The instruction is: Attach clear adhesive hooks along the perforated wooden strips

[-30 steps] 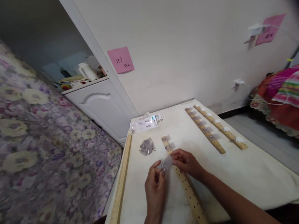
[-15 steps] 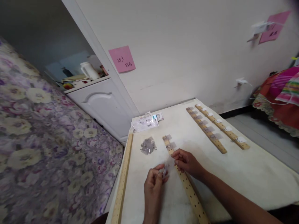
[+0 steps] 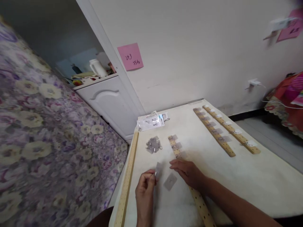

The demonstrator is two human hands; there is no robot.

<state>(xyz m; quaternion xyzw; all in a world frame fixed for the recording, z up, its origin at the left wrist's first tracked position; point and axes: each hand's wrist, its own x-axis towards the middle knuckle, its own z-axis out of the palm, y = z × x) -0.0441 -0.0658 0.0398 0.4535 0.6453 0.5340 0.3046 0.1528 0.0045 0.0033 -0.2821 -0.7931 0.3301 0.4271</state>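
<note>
My left hand (image 3: pixel 147 186) pinches a small, clear grey plastic square (image 3: pixel 158 168) between thumb and fingers, above the table. A second grey plastic square (image 3: pixel 170 181) lies on the cloth between my hands. My right hand (image 3: pixel 186 170) is over the middle wooden strip with holes (image 3: pixel 201 201), its fingers stretched to the left and nothing visible in them; it hides part of the strip. At the strip's far end, several grey squares with small metal parts (image 3: pixel 174 146) are attached. A pile of similar squares (image 3: pixel 153 145) lies to the left of the strip.
Another wooden strip (image 3: pixel 129 176) runs along the table's left edge. Two strips on the right carry grey squares (image 3: pixel 214 130) and white pieces (image 3: pixel 227 123). Clear printed packets (image 3: pixel 151 122) lie at the back. A wall and a floral curtain (image 3: pixel 59 151) border the table.
My left hand has moved left with a grey plastic square. Another square now shows on the cloth between my hands. The right hand's fingers have straightened. The view has shifted slightly.
</note>
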